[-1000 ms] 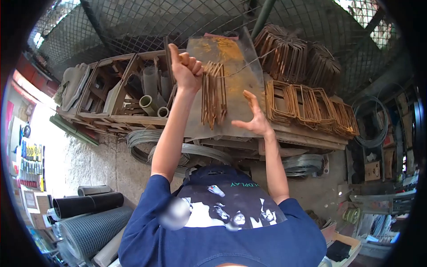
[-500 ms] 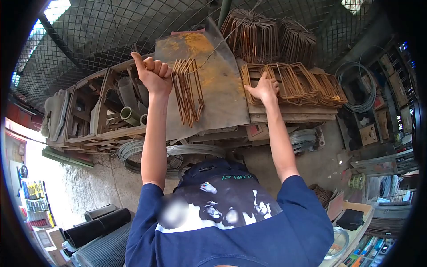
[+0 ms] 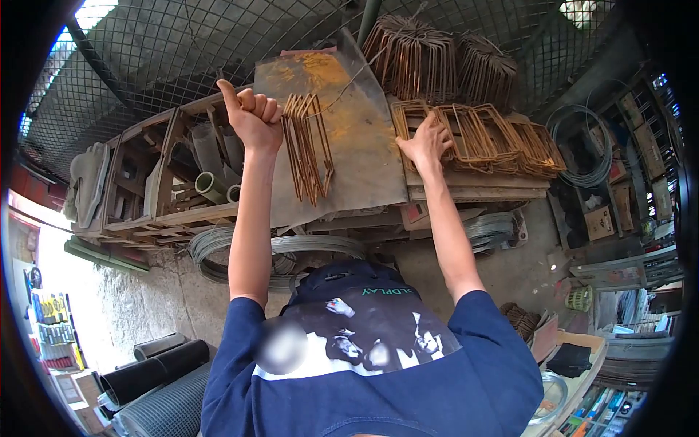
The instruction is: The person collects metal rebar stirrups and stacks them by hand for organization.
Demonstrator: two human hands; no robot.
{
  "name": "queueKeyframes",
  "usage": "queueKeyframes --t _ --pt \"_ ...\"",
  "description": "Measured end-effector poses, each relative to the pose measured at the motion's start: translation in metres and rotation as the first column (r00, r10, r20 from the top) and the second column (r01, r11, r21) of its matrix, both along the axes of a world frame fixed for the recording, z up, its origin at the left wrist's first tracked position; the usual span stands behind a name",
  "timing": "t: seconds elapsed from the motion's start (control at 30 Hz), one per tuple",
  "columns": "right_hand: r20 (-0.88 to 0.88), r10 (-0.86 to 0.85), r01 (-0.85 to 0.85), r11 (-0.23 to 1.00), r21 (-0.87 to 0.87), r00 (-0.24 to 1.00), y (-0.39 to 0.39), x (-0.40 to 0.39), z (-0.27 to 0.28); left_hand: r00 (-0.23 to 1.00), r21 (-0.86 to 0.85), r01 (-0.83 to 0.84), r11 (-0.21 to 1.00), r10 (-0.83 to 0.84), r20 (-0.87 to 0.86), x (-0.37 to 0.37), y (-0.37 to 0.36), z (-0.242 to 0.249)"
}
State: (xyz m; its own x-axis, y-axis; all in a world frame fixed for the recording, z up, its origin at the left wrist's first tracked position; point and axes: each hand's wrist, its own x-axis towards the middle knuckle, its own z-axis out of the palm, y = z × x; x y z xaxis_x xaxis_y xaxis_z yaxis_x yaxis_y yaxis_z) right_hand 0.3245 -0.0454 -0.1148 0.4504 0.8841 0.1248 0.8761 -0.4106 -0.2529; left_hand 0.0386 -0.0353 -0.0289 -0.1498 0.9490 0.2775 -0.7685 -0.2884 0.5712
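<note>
My left hand point(image 3: 256, 124) is closed with the thumb pointing up, at the upper end of a bundle of rusty rectangular rebar stirrups point(image 3: 307, 149). The bundle stays upright against the curled fingers, though the exact grip is hidden. A thin wire runs from its top toward the back. To the right, my right hand point(image 3: 428, 142) rests over the leftmost stirrups of a row point(image 3: 480, 138). Its thumb is spread away from the fingers and reaches the left edge of the frame-shaped pieces. Beneath the bundle lies a stained metal sheet point(image 3: 364, 171).
Two tall bundles of bent rods point(image 3: 411, 58) stand behind the row. Left of the sheet is a wooden rack point(image 3: 156, 171) with pipes point(image 3: 210, 186). Wire coils point(image 3: 211, 255) lie below the bench, and another coil point(image 3: 582, 142) hangs right. Mesh fencing closes the back.
My right hand has shifted slightly left over the stirrups, and its fingers have drawn a little closer together. My left hand and its bundle keep their place.
</note>
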Motion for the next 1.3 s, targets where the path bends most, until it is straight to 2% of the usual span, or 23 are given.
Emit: queueKeyframes --t 0.07,0.2,0.3,0.43,0.53,0.57,0.6,0.67,0.7,0.73,0.8,0.87,0.9,0.93,1.0,1.2,1.3 --pt "0.016 -0.010 0.010 1.000 0.023 1.000 0.009 0.000 -0.004 1.000 0.018 0.003 1.000 -0.003 0.000 0.001 0.001 -0.001" --pt "0.005 -0.018 0.019 0.996 -0.084 1.000 0.019 0.002 0.007 1.000 0.009 -0.005 1.000 0.005 0.027 0.001 0.001 0.000" --pt "0.034 -0.001 0.003 0.999 -0.037 0.999 0.026 0.012 0.003 1.000 0.043 -0.007 0.999 0.006 0.013 -0.002 0.001 -0.001" --pt "0.016 0.123 -0.121 0.987 -0.105 0.992 0.035 0.029 0.006 1.000 0.036 -0.011 0.999 0.011 0.008 -0.007 0.001 -0.002" --pt "0.090 0.123 -0.114 0.989 -0.091 0.988 0.036 0.036 0.018 1.000 0.027 -0.022 0.999 0.022 0.002 -0.009 0.000 -0.003" --pt "-0.001 0.119 -0.119 0.990 -0.075 0.993 0.037 0.040 0.026 1.000 0.026 -0.029 0.999 0.029 0.000 -0.009 0.001 -0.002" --pt "0.002 0.122 -0.122 0.990 -0.072 0.993 0.032 0.040 0.041 0.999 0.029 -0.032 0.999 0.032 0.003 -0.008 0.001 -0.002" --pt "-0.208 0.160 -0.135 0.983 0.125 0.965 0.018 0.041 0.063 1.000 0.018 -0.018 1.000 0.018 0.005 -0.009 0.001 -0.003" --pt "-0.161 0.185 -0.137 0.952 0.275 0.969 0.014 0.045 0.067 1.000 0.021 -0.023 1.000 0.022 0.008 -0.009 0.000 -0.003" --pt "-0.248 0.181 -0.079 0.925 0.372 0.952 0.011 0.049 0.074 1.000 0.022 -0.014 1.000 0.014 0.009 -0.008 0.001 -0.003" --pt "-0.448 0.345 -0.036 0.823 0.566 0.825 0.005 0.056 0.088 1.000 0.027 -0.013 1.000 0.013 0.011 -0.008 0.000 -0.003" --pt "-0.550 0.645 -0.016 0.657 0.754 0.531 -0.001 0.052 0.104 1.000 0.024 0.026 0.999 -0.026 0.017 -0.007 -0.002 -0.001" --pt "-0.554 0.750 -0.035 0.605 0.796 0.362 -0.005 0.049 0.114 0.999 0.029 0.030 0.999 -0.031 0.017 -0.006 -0.001 0.000" --pt "-0.552 0.748 -0.029 0.603 0.798 0.368 -0.009 0.045 0.122 0.999 0.013 0.024 1.000 -0.024 0.026 -0.004 -0.001 0.000" --pt "-0.469 0.866 -0.114 0.491 0.864 0.173 -0.013 0.035 0.134 0.999 -0.002 0.027 1.000 -0.027 0.035 -0.001 -0.001 0.000" --pt "-0.471 0.868 -0.222 0.496 0.839 0.157 -0.007 0.013 0.120 0.999 0.003 0.018 1.000 -0.018 0.039 -0.001 -0.002 -0.002" --pt "-0.499 0.858 -0.080 0.509 0.857 0.121 -0.001 0.010 0.111 1.000 0.032 0.012 0.999 -0.012 0.013 -0.005 -0.002 -0.002"
